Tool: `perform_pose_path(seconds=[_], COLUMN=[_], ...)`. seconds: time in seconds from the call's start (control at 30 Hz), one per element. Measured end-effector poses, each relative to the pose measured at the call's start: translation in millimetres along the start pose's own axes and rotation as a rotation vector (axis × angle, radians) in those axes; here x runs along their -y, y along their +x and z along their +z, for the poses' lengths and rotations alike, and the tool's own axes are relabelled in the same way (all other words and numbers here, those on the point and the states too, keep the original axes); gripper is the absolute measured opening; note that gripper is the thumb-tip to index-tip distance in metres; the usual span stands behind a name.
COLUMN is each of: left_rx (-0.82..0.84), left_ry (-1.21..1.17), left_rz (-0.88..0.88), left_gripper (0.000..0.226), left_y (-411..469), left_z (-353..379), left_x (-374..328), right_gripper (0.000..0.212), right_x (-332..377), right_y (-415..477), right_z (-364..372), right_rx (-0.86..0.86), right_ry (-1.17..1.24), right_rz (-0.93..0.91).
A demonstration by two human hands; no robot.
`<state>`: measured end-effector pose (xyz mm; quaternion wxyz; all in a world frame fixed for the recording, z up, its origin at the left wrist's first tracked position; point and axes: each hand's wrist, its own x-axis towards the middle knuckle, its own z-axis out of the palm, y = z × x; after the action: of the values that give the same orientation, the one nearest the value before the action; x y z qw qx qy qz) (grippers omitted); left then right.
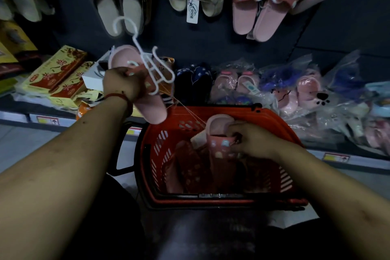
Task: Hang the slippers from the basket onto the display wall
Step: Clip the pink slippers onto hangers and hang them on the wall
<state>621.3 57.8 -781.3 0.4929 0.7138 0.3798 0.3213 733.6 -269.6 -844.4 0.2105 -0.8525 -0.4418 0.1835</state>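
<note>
Display wall point(211, 44), tag point(192, 11) unreadable; left hand point(120, 84) grips pink slipper point(150, 110), hanger point(147, 63); right hand point(251, 139) grips patterned slipper point(219, 143).

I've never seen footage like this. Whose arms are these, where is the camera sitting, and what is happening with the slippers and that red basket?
No robot here: a person wears one camera on the head, looking down at their own arms. The left hand grips a pink slipper together with a white hanger. The right hand grips a second slipper at the red basket, which holds more slippers. Ahead is the dark display wall, where slipper pairs hang on white hangers. Bagged slippers lie on the shelf below.
</note>
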Motion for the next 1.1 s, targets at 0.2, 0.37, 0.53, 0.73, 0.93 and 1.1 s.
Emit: perform_pose_path(seconds=[0.2, 0.37, 0.53, 0.73, 0.93, 1.1], left_rx=[-0.112, -0.079, 0.089, 0.054, 0.007, 0.100], left_ry=[0.084, 0.104, 0.246, 0.274, 0.323, 0.352], left_rz=[0.057, 0.086, 0.272, 0.247, 0.156, 0.251], left_gripper=[0.038, 0.036, 0.041, 0.047, 0.033, 0.029], left_y=[5, -12, -26, -35, -30, -46], left_z=[-9, -2, 14, 26, 16, 25], left_x=[1, -8, -10, -7, -4, -4], right_gripper=[0.017, 0.023, 0.018, 0.011, 0.022, 0.011], right_x=[0, -6, 4, 27, 15, 16], right_y=[-15, -21, -24, -29, -55, -56], right_z=[-20, -35, -45, -74, -112, -107], right_rx=[-0.127, -0.270, -0.390, -0.608, -0.824, -0.730], right_ry=[0.282, 0.236, 0.449, 0.612, 0.803, 0.765], right_rz=[0.128, 0.159, 0.072, 0.048, 0.142, 0.121])
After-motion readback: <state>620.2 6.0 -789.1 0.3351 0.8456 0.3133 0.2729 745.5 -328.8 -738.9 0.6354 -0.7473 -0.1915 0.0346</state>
